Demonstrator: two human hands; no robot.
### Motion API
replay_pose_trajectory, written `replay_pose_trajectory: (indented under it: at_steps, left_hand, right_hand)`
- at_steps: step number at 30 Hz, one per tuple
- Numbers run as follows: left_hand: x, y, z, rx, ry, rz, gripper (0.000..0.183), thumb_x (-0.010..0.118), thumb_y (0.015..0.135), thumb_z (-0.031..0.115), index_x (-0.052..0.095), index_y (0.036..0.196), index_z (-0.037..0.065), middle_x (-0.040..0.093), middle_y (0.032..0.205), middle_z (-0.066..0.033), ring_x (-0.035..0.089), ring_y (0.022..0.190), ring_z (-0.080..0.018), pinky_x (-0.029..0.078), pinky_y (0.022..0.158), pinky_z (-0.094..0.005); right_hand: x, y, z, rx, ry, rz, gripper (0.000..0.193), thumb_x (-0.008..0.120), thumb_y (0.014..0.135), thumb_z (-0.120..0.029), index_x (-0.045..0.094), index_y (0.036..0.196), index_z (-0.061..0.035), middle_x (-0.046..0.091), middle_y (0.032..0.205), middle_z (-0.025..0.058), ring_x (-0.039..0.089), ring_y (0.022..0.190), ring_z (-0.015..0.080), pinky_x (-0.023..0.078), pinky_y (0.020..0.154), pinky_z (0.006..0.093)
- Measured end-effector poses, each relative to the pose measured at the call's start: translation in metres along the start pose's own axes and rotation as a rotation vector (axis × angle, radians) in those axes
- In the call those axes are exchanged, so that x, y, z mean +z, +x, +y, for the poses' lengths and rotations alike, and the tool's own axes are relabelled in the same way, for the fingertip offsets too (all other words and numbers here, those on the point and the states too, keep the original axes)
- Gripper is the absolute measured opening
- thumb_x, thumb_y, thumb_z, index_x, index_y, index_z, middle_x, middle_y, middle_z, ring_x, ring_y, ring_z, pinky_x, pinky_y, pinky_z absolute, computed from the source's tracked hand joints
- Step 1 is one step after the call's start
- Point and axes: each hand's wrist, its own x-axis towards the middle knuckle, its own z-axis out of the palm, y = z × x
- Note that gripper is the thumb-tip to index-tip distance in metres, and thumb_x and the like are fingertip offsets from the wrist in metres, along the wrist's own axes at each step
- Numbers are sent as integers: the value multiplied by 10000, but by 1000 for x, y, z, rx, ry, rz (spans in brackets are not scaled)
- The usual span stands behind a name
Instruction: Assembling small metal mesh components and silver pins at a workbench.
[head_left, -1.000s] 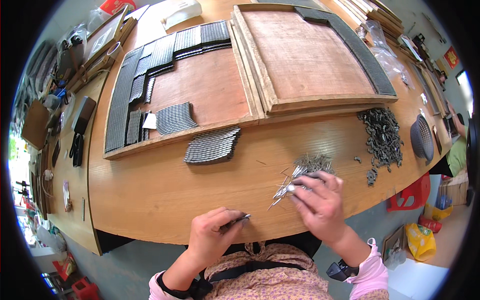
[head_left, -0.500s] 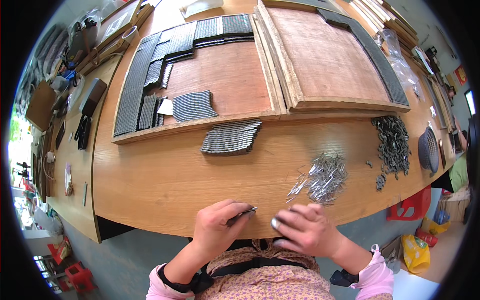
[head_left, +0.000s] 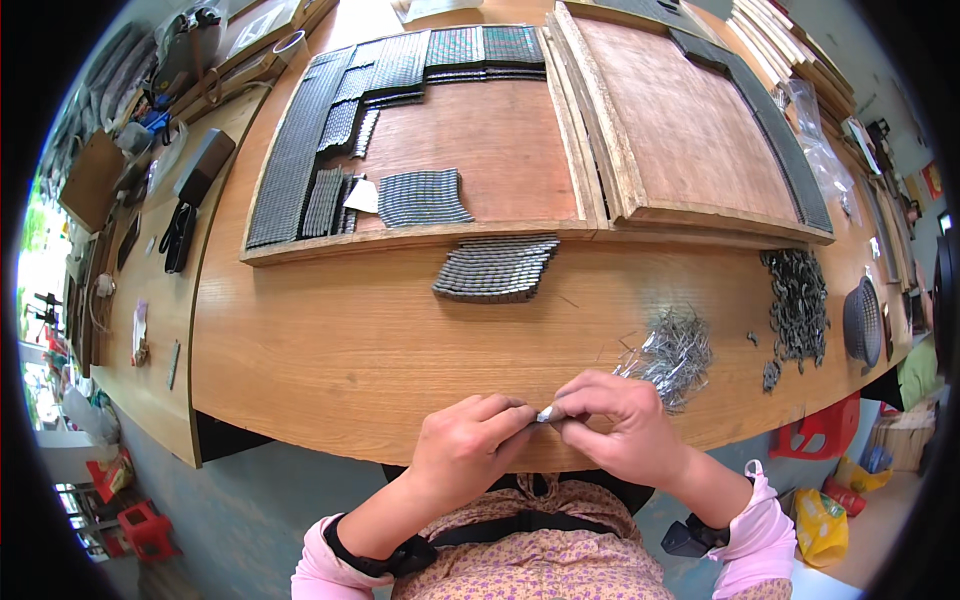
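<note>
My left hand [head_left: 470,440] is closed in a pinch near the table's front edge, its fingers hiding most of a small dark piece. Its fingertips meet those of my right hand [head_left: 622,425], also pinched. A bright silvery bit [head_left: 545,413] shows where the two meet; I cannot tell whether it is a part or a covering on a fingertip. Just beyond my right hand lies a heap of thin silver metal pins [head_left: 678,350]. Farther right is a pile of small dark grey links [head_left: 797,310]. A stack of ridged grey strips [head_left: 497,268] lies ahead of my hands.
Two shallow wooden trays [head_left: 420,238] stand side by side at the back, partly lined with dark ridged strips. A grey mesh bowl [head_left: 862,322] sits at the right edge. On the left side table are a dark case [head_left: 205,167] and a black strap [head_left: 180,237].
My right hand has moved up and left to meet my left hand, its fingers now pinched. My left hand has shifted slightly right. The whole view has swung a little.
</note>
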Motion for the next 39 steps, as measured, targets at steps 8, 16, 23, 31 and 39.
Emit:
replay_pose_trajectory:
  at_steps: [8,16,23,31,39]
  left_hand:
    - [1,-1,-3,28,2,-16,163,691,758,93,667,919,81,630,826,-25,594,669,-203,499,568,-312]
    - [0,0,-3,89,54,13,150,706,744,101,654,885,91,625,812,-18,579,649,-191,492,552,-305]
    - [-15,7,-3,-232,-387,-55,121,682,793,36,676,914,34,648,797,-72,619,675,-235,506,611,-304]
    - [-56,50,-45,-34,110,62,136,679,770,-3,665,905,-1,632,825,-103,629,750,-263,505,671,-296]
    - [-71,81,-58,30,384,16,191,694,729,32,639,912,34,586,888,-87,585,851,-283,493,751,-353]
  right_hand:
    - [2,12,-9,52,-71,4,138,669,689,38,675,821,-3,670,792,86,644,685,152,518,626,236]
    - [2,12,-16,-246,-360,-52,154,715,665,13,673,799,-50,673,818,88,667,731,231,541,632,305]
    - [-1,11,-4,-444,-472,33,176,719,718,-61,693,891,-83,688,890,87,678,769,246,554,661,314]
    - [5,68,14,-292,-315,262,141,756,705,-30,693,831,-40,683,845,99,669,704,225,531,614,297]
    - [-4,67,12,-223,-370,335,139,719,739,14,687,857,-52,676,835,79,641,663,189,513,584,285]
